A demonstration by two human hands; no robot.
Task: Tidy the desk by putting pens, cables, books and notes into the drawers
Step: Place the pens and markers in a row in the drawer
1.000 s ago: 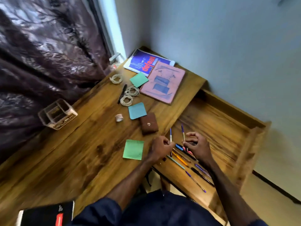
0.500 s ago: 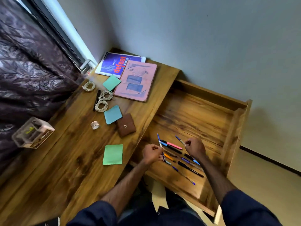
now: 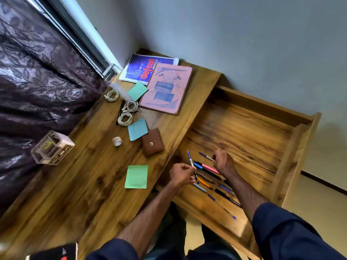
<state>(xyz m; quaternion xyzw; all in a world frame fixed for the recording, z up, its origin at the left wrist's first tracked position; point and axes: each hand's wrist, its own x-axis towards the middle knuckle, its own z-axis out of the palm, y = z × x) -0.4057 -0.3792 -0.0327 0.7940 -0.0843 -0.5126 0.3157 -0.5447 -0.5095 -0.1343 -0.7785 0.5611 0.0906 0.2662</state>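
Wooden drawer (image 3: 244,132) pulled out; loose pens (image 3: 206,167) on its floor. Blue pen (image 3: 190,159) gripped in curled left hand (image 3: 181,174). Second pen (image 3: 205,156) pinched in right hand (image 3: 223,163).

Black book (image 3: 54,253) at the bottom edge, half out of frame; right hand (image 3: 222,163) motion-blurred.

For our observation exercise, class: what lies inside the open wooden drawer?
Loose pens lie in the drawer: pink, orange, black, blue. The left hand holds a blue-capped pen; the right hand holds a white-bodied pen. The right forearm covers parts of several.
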